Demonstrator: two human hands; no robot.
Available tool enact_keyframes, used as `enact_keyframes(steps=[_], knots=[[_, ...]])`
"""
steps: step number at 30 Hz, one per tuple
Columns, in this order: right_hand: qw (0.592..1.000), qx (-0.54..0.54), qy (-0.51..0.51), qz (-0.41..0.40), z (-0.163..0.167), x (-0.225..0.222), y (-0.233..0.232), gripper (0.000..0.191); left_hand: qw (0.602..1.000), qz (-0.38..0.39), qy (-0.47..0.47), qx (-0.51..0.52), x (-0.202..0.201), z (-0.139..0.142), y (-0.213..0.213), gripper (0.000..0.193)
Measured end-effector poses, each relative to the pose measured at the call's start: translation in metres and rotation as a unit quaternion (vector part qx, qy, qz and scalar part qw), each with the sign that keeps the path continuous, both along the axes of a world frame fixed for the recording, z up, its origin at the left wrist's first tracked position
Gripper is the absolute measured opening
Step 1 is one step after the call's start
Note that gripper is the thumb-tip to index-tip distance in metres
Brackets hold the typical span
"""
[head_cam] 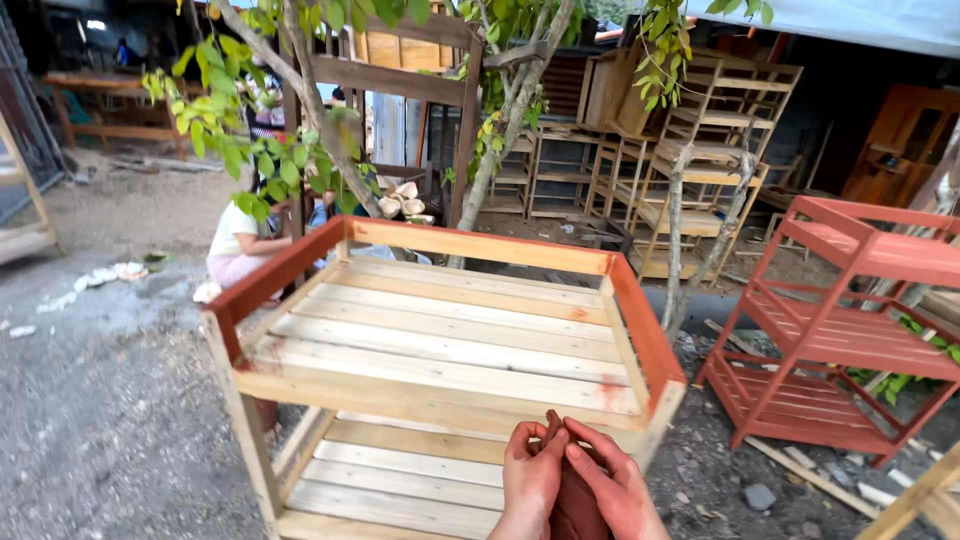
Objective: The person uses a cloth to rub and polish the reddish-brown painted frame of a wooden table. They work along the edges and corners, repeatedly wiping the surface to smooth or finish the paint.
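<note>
L hand (530, 470) + R hand (610, 480) | both clasped round stained rag (575, 505) (red-brown) | over wooden rack (440, 350)

Top shelf (440, 330) of wooden rack left open from above, walled by raised rails on three sides. Front edge blocked by both hands (570, 480) bunched on rag (575, 505). Right side crowded by red rack (840, 330); left gravel open.

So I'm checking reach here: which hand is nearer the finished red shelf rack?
Right. The right hand is on the side toward the red shelf rack; the left hand is beside it, farther away. Both clasp a stained cloth.
</note>
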State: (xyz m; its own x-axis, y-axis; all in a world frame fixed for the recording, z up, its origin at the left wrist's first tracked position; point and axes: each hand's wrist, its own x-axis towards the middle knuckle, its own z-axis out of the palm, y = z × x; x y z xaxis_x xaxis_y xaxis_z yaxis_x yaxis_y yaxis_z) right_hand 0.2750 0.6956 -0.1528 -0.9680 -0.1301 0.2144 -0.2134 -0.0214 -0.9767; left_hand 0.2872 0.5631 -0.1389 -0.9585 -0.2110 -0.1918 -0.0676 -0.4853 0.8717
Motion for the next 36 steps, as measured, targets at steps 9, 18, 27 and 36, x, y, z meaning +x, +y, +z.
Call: enact_keyframes(steps=[9, 18, 27, 36], knots=[[0.945, -0.283, -0.089, -0.136, -0.001, 0.004, -0.078, 0.039, 0.990, -0.058, 0.124, 0.016, -0.001, 0.014, -0.044, 0.015], [0.918, -0.066, -0.094, -0.380, -0.032, 0.018, 0.015, 0.031, 0.970, -0.134, 0.081, -0.186, -0.013, 0.030, 0.005, 0.020], [0.925, -0.017, -0.125, -0.358, -0.027, -0.013, 0.119, 0.032, 0.897, -0.140, -0.034, -0.418, -0.067, 0.050, 0.089, 0.027], [0.949, -0.049, -0.125, -0.286, -0.023, -0.047, 0.153, 0.029, 0.850, -0.079, -0.001, -0.520, -0.083, 0.046, 0.133, 0.034]])
